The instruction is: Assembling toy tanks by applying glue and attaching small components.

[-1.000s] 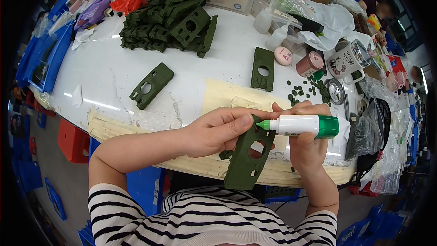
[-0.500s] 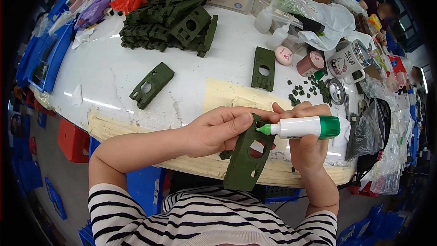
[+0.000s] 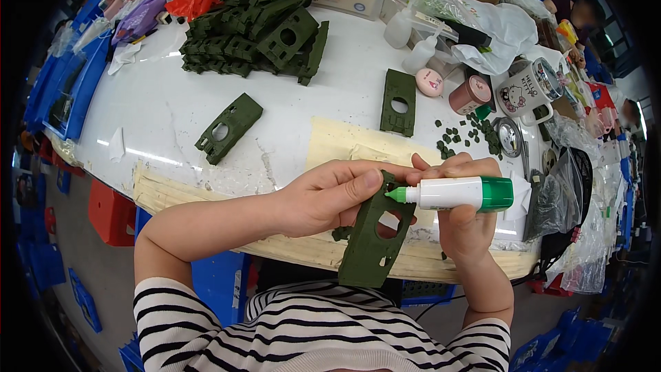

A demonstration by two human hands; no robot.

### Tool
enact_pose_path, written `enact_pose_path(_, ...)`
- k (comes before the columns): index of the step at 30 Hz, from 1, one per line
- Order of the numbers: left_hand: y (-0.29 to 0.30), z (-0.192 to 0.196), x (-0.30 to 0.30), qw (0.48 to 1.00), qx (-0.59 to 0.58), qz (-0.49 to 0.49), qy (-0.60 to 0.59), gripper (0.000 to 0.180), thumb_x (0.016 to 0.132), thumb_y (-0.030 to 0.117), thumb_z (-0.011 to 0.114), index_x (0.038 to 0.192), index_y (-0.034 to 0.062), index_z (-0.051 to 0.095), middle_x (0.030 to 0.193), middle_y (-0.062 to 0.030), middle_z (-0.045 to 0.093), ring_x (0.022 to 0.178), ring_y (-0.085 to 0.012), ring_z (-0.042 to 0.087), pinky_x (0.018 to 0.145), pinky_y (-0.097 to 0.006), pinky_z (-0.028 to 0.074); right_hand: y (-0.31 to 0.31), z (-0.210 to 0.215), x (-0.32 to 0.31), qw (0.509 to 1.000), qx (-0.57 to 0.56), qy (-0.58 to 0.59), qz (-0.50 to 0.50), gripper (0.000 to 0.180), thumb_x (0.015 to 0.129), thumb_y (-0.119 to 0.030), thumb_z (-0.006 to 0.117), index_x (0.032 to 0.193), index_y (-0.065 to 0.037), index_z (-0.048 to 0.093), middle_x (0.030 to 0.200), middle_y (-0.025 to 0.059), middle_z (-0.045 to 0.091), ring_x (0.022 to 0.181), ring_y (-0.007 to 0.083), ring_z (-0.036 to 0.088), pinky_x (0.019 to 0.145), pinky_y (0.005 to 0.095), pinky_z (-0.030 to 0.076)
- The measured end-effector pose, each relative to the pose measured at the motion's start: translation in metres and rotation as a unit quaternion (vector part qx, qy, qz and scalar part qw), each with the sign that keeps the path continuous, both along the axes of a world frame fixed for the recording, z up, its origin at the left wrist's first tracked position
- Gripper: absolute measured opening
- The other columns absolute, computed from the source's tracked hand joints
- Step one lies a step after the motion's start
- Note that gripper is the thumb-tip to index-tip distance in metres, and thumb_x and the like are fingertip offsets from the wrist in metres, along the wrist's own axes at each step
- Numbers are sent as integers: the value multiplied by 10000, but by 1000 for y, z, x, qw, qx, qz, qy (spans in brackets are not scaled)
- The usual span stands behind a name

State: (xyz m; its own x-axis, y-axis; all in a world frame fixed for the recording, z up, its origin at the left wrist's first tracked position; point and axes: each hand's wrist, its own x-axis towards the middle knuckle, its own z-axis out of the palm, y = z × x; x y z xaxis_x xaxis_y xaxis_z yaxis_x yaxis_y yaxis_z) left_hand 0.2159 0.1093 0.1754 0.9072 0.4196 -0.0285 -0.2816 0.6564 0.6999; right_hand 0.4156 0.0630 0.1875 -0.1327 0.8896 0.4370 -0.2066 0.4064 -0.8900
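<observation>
My left hand [image 3: 327,196] grips a flat dark green plastic plate with a round hole [image 3: 368,241], held upright in front of my chest. My right hand [image 3: 465,224] holds a white glue bottle with a green base [image 3: 458,193] sideways, its green tip touching the plate's top edge by my left thumb. Two more green plates lie on the white table [image 3: 158,117]: one [image 3: 228,128] at left, one [image 3: 399,102] beyond my hands.
A heap of the same green parts [image 3: 255,31] sits at the back. Small green bits [image 3: 471,134], a pink round jar [image 3: 469,94], a mug [image 3: 527,86], squeeze bottles [image 3: 413,45] and plastic bags crowd the right side. Blue bins [image 3: 65,89] line the left edge.
The glue bottle's tip has shifted slightly along the plate's top edge; hands and plate otherwise hold the same position.
</observation>
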Motion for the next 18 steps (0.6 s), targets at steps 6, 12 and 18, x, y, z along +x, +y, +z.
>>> enact_pose_path(6,0,-1,0,1000,2,2,9,504,970,394,331,1328,44,383,1146,-44,512,1029,-97,512,932,-334,457,0,-1,1,1000,2,-7,-3,398,859,-306,613,1074,-21,437,939,158,614,936,226,567,959,484,422)
enact_pose_path(12,-1,-2,0,1000,6,3,16,498,973,397,330,1332,56,390,1080,-15,521,930,-48,506,891,-289,459,-1,0,0,1000,0,-3,-1,406,857,-310,615,1072,-16,436,936,164,612,941,232,571,961,479,421)
enact_pose_path(18,0,2,-1,999,12,1,32,499,973,402,329,1332,62,393,1070,-14,521,907,-40,503,866,-276,463,0,0,0,1000,2,-3,-3,409,856,-311,617,1073,-16,436,931,164,613,937,234,573,961,481,421)
